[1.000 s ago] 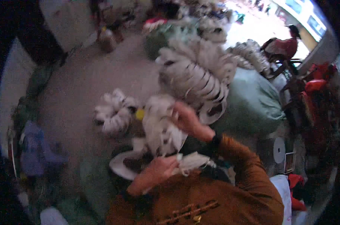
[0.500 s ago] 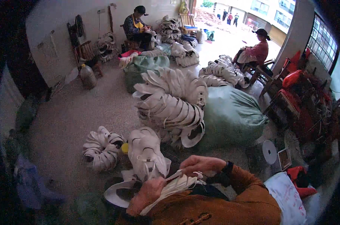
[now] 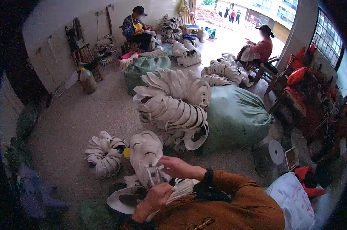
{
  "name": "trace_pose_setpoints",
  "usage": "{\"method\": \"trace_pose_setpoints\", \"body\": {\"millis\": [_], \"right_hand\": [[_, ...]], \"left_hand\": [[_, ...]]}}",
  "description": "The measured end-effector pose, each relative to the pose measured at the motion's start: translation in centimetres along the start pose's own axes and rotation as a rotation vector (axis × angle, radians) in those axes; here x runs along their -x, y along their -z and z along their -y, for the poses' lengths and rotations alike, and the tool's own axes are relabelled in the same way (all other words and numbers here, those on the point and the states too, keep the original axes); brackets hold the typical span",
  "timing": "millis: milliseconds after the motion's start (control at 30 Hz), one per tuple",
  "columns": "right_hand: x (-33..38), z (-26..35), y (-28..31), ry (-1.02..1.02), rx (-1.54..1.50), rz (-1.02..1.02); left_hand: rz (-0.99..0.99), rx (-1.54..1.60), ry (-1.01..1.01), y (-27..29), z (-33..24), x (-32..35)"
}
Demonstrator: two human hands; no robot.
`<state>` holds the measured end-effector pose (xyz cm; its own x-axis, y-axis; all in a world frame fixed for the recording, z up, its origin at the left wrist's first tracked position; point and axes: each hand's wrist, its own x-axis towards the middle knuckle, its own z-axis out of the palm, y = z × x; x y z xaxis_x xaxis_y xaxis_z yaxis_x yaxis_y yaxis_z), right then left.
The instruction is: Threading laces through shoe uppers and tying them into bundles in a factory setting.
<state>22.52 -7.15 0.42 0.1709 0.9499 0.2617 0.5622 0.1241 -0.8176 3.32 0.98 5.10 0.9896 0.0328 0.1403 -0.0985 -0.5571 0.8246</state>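
At twelve o'clock from the hands, a heap of white shoe uppers (image 3: pixel 169 115) rises; a knock could slump it toward the green sack (image 3: pixel 238 119) at one to two o'clock. At eleven, a smaller stack of uppers (image 3: pixel 146 147) might topple if a finger snags it. By its near end the right hand (image 3: pixel 178 168) has bent fingers; whether they pinch anything, I cannot tell. The left hand (image 3: pixel 154 200) is curled round a bundle of pale lace-like strips (image 3: pixel 185 187), running toward two o'clock; a loosened grip could tangle them.
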Motion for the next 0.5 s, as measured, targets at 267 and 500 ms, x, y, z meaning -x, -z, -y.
{"method": "trace_pose_setpoints", "body": {"millis": [267,500], "right_hand": [[-1.7,-0.2,-3.3,0.144,0.393,0.032],[-2.9,-0.2,-3.8,0.132,0.565,0.199]], "left_hand": [[-0.084,-0.076,0.001,-0.9,1.9,1.7],[-0.289,-0.477,-0.087,-1.1,3.8,2.0]]}}
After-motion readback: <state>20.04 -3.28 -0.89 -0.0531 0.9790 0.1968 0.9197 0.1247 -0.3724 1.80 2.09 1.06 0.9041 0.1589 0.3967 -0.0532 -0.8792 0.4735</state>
